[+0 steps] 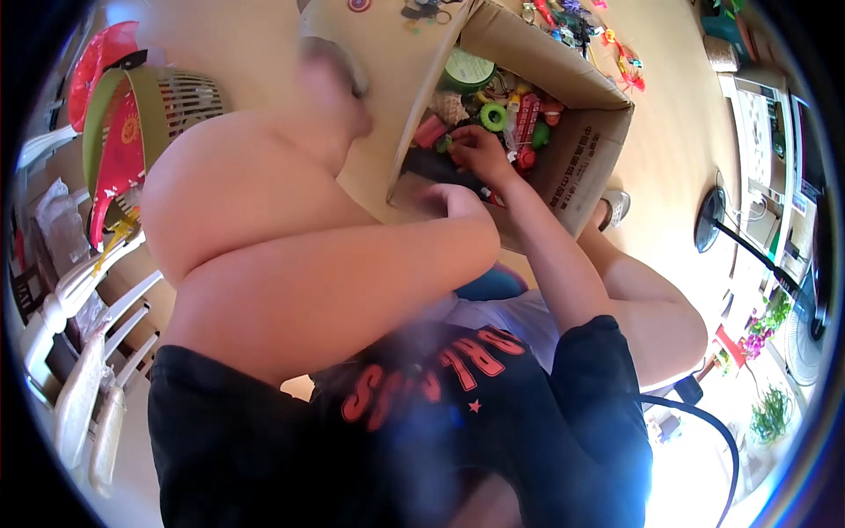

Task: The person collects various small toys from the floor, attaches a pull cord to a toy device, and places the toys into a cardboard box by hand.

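Note:
A cardboard box (572,163) stands on the floor in front of me, filled with a jumble of small toys and trinkets. My right hand (482,156) reaches into it with fingers bent closed around something small and greenish, too small to name. By those fingers are a pink cylinder (430,132) and a bright green ring (493,117). My left hand (451,201) is at the box's near side, by a dark item (436,165); its fingers are blurred by motion. Deeper in lie a round green-and-white lid-like disc (468,69) and a red piece (525,158).
Several small colourful trinkets (572,26) lie on the floor beyond the box. A green-rimmed basket (163,101) with red items is at the left, near white chair parts (84,396). A black round-based stand (711,220) is at the right. My bent legs flank the box.

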`<state>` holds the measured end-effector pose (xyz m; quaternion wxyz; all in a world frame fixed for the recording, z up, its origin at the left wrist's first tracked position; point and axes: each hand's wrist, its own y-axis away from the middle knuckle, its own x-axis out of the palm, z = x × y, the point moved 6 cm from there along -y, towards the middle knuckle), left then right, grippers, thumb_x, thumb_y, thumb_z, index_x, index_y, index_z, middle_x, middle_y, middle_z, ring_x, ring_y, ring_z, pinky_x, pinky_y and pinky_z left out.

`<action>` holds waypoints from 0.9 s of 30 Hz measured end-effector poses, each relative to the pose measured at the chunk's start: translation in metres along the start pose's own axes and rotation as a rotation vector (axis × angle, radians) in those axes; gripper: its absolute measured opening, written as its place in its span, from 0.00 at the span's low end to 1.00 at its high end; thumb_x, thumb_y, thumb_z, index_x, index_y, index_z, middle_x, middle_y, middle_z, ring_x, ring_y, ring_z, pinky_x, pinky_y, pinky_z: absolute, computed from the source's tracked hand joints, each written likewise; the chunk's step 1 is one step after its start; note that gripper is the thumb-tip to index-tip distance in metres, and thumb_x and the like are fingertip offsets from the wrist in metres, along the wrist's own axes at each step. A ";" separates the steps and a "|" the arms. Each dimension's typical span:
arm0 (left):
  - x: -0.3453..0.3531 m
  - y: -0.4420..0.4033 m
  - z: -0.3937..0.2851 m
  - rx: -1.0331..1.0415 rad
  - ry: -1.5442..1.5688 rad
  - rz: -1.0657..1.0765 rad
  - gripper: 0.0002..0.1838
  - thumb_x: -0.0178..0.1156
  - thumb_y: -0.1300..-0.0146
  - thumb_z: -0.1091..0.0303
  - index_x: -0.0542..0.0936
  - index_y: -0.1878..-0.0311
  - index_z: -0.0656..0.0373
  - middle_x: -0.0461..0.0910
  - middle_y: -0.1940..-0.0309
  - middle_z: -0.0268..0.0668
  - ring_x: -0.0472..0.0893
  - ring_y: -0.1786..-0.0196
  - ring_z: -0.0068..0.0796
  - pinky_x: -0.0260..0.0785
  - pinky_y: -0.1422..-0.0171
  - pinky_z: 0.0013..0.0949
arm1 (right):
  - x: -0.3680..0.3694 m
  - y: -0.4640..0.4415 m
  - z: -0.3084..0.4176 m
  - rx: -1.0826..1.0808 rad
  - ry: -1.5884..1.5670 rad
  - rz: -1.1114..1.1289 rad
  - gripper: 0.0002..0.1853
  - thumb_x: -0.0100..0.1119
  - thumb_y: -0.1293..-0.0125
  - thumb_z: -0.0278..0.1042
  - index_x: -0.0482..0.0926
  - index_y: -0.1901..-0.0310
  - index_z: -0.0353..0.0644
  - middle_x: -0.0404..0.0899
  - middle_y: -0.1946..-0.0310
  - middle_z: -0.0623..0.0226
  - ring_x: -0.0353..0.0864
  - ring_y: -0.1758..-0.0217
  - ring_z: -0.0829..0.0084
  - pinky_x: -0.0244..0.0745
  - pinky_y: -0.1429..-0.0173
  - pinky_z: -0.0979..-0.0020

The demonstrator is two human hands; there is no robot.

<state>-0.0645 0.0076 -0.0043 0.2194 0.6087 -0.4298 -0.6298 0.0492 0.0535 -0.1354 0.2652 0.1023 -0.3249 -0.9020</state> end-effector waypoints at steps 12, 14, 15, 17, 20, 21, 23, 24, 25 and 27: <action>-0.009 -0.010 0.166 -0.524 0.880 -1.049 0.34 0.53 0.37 0.48 0.58 0.32 0.55 0.60 0.32 0.43 0.59 0.31 0.47 0.51 0.31 0.44 | -0.053 0.021 0.017 -0.177 0.277 -0.282 0.13 0.65 0.39 0.28 0.78 0.55 0.33 0.81 0.66 0.63 0.81 0.66 0.75 0.78 0.63 0.73; 0.002 -0.016 0.173 -0.557 0.987 -1.131 0.35 0.51 0.36 0.47 0.56 0.31 0.55 0.58 0.31 0.43 0.56 0.30 0.47 0.49 0.29 0.43 | -0.052 0.029 0.016 -0.012 -0.006 -0.211 0.12 0.66 0.38 0.29 0.78 0.56 0.32 0.80 0.65 0.64 0.82 0.64 0.74 0.80 0.61 0.70; 0.008 -0.019 0.176 -0.565 1.036 -1.164 0.36 0.51 0.36 0.46 0.55 0.31 0.55 0.57 0.30 0.43 0.55 0.29 0.47 0.47 0.28 0.43 | -0.051 0.032 0.018 -0.017 -0.023 -0.208 0.12 0.65 0.37 0.29 0.78 0.56 0.31 0.80 0.65 0.64 0.82 0.64 0.75 0.81 0.62 0.71; 0.015 -0.023 0.179 -0.570 1.122 -1.228 0.37 0.49 0.35 0.45 0.53 0.29 0.55 0.54 0.29 0.43 0.53 0.28 0.48 0.45 0.27 0.42 | -0.047 0.038 0.020 -0.026 -0.060 -0.209 0.11 0.64 0.36 0.29 0.77 0.56 0.31 0.80 0.65 0.65 0.81 0.65 0.76 0.82 0.63 0.73; 0.018 -0.027 0.180 -0.579 1.230 -1.295 0.39 0.47 0.34 0.43 0.49 0.27 0.55 0.51 0.27 0.42 0.50 0.26 0.48 0.42 0.25 0.41 | -0.038 0.035 0.017 -0.032 -0.065 -0.141 0.11 0.63 0.35 0.29 0.76 0.56 0.30 0.79 0.65 0.65 0.81 0.66 0.73 0.84 0.63 0.71; 0.019 -0.029 0.181 -0.579 1.261 -1.314 0.40 0.46 0.33 0.43 0.48 0.27 0.55 0.50 0.26 0.42 0.49 0.25 0.48 0.40 0.24 0.40 | -0.036 0.034 0.015 -0.042 -0.072 -0.157 0.12 0.61 0.33 0.31 0.77 0.54 0.31 0.79 0.66 0.64 0.81 0.67 0.72 0.85 0.65 0.70; 0.022 -0.035 0.183 -0.574 1.303 -1.334 0.41 0.45 0.32 0.41 0.46 0.26 0.55 0.48 0.25 0.42 0.47 0.24 0.48 0.38 0.22 0.39 | -0.042 0.036 0.011 0.005 -0.084 -0.217 0.12 0.59 0.31 0.32 0.77 0.53 0.32 0.79 0.65 0.64 0.81 0.66 0.71 0.86 0.66 0.69; 0.025 -0.039 0.186 -0.577 1.317 -1.343 0.41 0.44 0.32 0.41 0.45 0.25 0.55 0.47 0.24 0.42 0.46 0.23 0.48 0.37 0.21 0.39 | -0.044 0.037 0.009 0.031 -0.093 -0.242 0.12 0.58 0.31 0.33 0.78 0.52 0.33 0.79 0.64 0.64 0.81 0.66 0.70 0.86 0.67 0.69; 0.026 -0.043 0.188 -0.578 1.330 -1.348 0.42 0.44 0.31 0.40 0.44 0.24 0.55 0.46 0.23 0.42 0.45 0.22 0.48 0.36 0.21 0.39 | -0.051 0.036 0.006 -0.021 -0.024 -0.308 0.11 0.56 0.30 0.33 0.79 0.53 0.35 0.82 0.65 0.60 0.83 0.66 0.69 0.85 0.70 0.67; 0.025 -0.045 0.192 -0.572 1.344 -1.366 0.43 0.42 0.30 0.39 0.41 0.23 0.55 0.44 0.22 0.42 0.42 0.21 0.49 0.33 0.19 0.38 | -0.059 0.043 0.013 -0.039 0.203 -0.408 0.11 0.56 0.31 0.33 0.80 0.55 0.35 0.83 0.66 0.56 0.85 0.65 0.65 0.83 0.67 0.65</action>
